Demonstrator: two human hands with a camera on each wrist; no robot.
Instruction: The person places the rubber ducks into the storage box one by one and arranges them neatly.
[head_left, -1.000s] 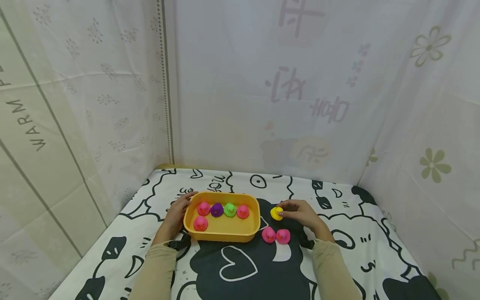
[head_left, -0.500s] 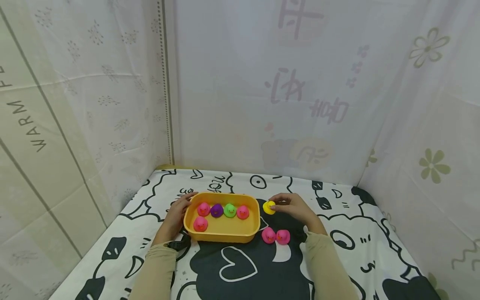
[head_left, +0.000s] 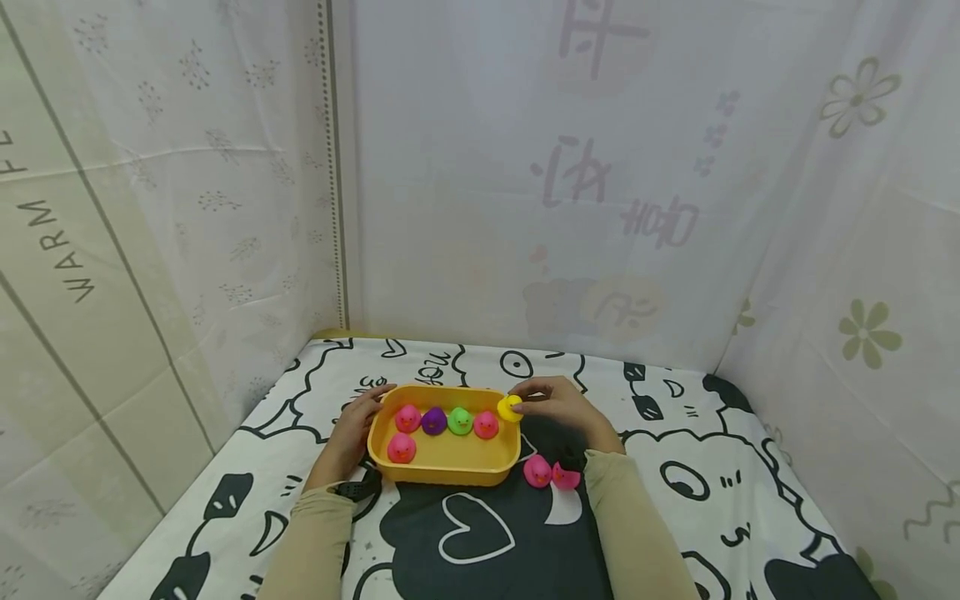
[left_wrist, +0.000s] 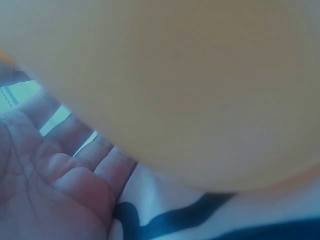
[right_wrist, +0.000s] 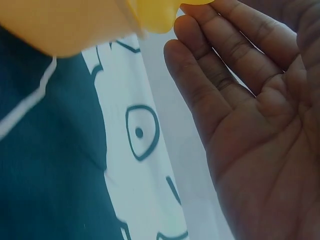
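Observation:
My right hand (head_left: pixel 564 406) pinches a yellow rubber duck (head_left: pixel 510 407) at the right rim of a yellow plastic tray (head_left: pixel 450 475). In the right wrist view part of that duck (right_wrist: pixel 157 14) shows by the fingertips. Inside the tray sit a purple duck (head_left: pixel 433 421), a green duck (head_left: pixel 460 421) and several pink ducks, one of them a pink duck (head_left: pixel 401 447) near the front left. Along the tray's left end lies my left hand (head_left: pixel 352 429), fingers extended and touching its side. The left wrist view has the blurred tray wall (left_wrist: pixel 200 90) covering the fingertips.
Two more ducks, a pink duck (head_left: pixel 537 471) and another pink duck (head_left: pixel 565 477) partly behind the right forearm, stand right of the tray. A black-and-white patterned cloth (head_left: pixel 472 542) covers the table. Pale printed curtains (head_left: pixel 525 167) enclose the back and sides.
My right hand has carried the yellow duck leftward and slightly up, from beside the tray to its right rim. The left hand, the tray and the other ducks stay put.

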